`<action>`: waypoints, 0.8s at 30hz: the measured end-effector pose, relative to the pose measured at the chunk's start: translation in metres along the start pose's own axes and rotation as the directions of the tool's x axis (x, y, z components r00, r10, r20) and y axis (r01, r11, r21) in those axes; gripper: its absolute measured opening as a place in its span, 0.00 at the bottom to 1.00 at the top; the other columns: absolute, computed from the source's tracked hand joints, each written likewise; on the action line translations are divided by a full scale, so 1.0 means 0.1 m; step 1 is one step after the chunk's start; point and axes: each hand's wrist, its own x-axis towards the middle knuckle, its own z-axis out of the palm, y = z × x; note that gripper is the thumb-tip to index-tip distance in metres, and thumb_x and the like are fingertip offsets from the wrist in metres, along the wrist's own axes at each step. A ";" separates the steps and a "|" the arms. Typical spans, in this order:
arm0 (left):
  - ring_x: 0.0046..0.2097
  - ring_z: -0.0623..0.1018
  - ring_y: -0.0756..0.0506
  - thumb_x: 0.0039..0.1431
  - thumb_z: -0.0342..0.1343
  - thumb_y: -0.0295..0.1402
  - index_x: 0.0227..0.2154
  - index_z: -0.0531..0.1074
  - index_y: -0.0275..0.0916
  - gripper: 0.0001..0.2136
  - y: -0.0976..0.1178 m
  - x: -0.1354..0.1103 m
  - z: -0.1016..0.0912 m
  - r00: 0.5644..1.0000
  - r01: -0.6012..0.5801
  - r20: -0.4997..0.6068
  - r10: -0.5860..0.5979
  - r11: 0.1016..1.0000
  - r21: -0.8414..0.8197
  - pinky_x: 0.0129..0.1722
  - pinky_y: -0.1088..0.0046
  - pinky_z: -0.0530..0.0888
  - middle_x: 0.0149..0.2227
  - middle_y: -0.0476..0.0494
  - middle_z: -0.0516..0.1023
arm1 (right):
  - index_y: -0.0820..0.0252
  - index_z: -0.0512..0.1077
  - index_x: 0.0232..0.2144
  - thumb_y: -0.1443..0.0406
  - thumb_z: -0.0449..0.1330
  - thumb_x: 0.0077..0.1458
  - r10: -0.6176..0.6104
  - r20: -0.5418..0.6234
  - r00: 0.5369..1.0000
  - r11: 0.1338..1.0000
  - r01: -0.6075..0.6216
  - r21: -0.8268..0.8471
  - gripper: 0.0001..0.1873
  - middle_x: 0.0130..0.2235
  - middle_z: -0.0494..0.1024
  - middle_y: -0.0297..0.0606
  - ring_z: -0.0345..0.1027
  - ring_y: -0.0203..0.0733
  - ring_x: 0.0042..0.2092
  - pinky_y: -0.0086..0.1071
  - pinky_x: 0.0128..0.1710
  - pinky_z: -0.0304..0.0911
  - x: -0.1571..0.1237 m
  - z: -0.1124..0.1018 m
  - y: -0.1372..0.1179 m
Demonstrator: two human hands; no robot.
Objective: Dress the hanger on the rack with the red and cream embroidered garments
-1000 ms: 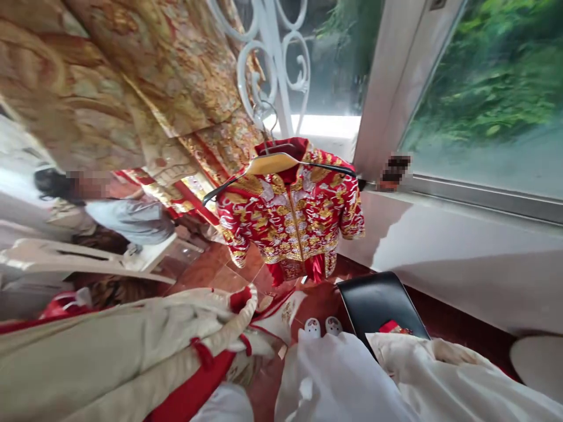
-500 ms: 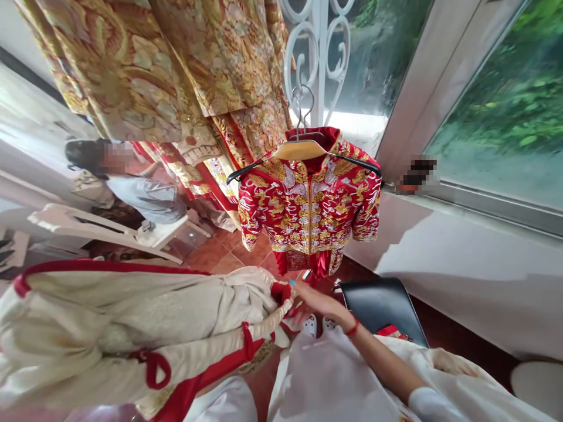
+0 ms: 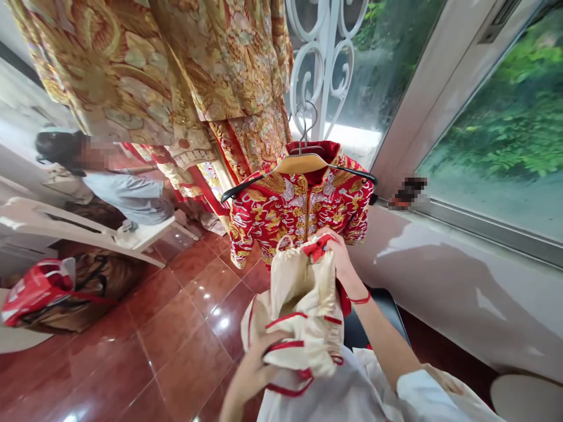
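A cream skirt [image 3: 292, 281] with red trim, a gathered waistband and small loops hangs bunched in front of my body. My right hand [image 3: 338, 253] grips its upper end by a red piece of cloth. Lower down, my left hand [image 3: 257, 366] is closed on the skirt's near left side, fingers over the fabric and slightly blurred. Just behind the skirt hangs a red jacket [image 3: 303, 205] with gold and silver embroidery on a hanger [image 3: 301, 164]; the bundle hides its lower front.
Gold embroidered garments [image 3: 176, 70] hang at upper left. A person [image 3: 127, 193] sits on a white chair [image 3: 145, 237] beyond them. Red and brown bags [image 3: 88, 293] lie at far left. A black chair seat [image 3: 378, 316] is by the wall, under the window [image 3: 497, 129].
The skirt, spread out toward the left before, is now gathered up in front of me. My right hand has risen with its waistband, and my left hand has come into view holding it.
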 end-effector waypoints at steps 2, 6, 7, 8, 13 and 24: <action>0.55 0.73 0.37 0.49 0.53 0.25 0.51 0.74 0.41 0.24 -0.05 0.36 0.34 0.994 -0.001 0.109 -0.004 0.999 0.054 0.58 0.58 0.68 0.53 0.39 0.77 | 0.57 0.67 0.24 0.65 0.52 0.32 -0.016 0.106 0.994 1.000 0.014 0.020 0.10 0.23 0.64 0.29 0.55 0.35 0.25 0.28 0.25 0.52 0.01 0.18 -0.18; 0.53 0.74 0.36 0.43 0.62 0.28 0.50 0.72 0.43 0.26 0.11 0.52 0.53 0.929 -0.076 0.369 0.034 0.992 0.100 0.54 0.60 0.70 0.54 0.39 0.75 | 0.57 0.66 0.24 0.67 0.52 0.33 -0.041 0.242 0.969 0.999 0.037 0.021 0.09 0.23 0.63 0.29 0.54 0.35 0.25 0.28 0.24 0.51 -0.08 0.37 -0.40; 0.49 0.75 0.39 0.44 0.62 0.29 0.45 0.74 0.43 0.21 0.19 0.48 0.45 0.940 -0.115 0.329 0.086 0.991 0.067 0.50 0.63 0.72 0.49 0.41 0.76 | 0.57 0.66 0.23 0.68 0.52 0.33 -0.043 0.264 0.963 0.999 0.040 0.015 0.09 0.23 0.63 0.29 0.53 0.34 0.25 0.28 0.24 0.50 -0.12 0.39 -0.44; 0.45 0.76 0.41 0.47 0.61 0.30 0.41 0.74 0.43 0.15 0.28 0.44 0.34 0.969 -0.163 0.191 0.153 0.986 0.035 0.47 0.65 0.73 0.44 0.43 0.77 | 0.57 0.66 0.23 0.68 0.52 0.33 -0.037 0.288 0.957 0.999 0.035 0.013 0.08 0.23 0.63 0.28 0.53 0.34 0.24 0.28 0.24 0.50 -0.17 0.40 -0.47; 0.53 0.70 0.38 0.50 0.61 0.35 0.51 0.65 0.39 0.24 0.67 0.62 -0.07 0.778 -0.252 -0.559 0.288 0.957 0.143 0.55 0.57 0.68 0.50 0.37 0.70 | 0.57 0.67 0.26 0.70 0.52 0.37 0.065 0.414 0.908 0.997 -0.074 0.006 0.09 0.24 0.66 0.29 0.60 0.37 0.27 0.29 0.28 0.56 -0.42 0.46 -0.52; 0.47 0.77 0.40 0.48 0.61 0.34 0.48 0.75 0.38 0.21 0.69 1.14 -0.43 0.994 -0.112 -0.052 0.099 0.919 -0.378 0.48 0.66 0.73 0.48 0.41 0.79 | 0.56 0.65 0.38 0.71 0.54 0.37 0.020 0.478 0.878 0.931 0.157 -0.329 0.21 0.38 0.71 0.33 0.64 0.38 0.35 0.30 0.37 0.60 -0.54 -0.04 -0.37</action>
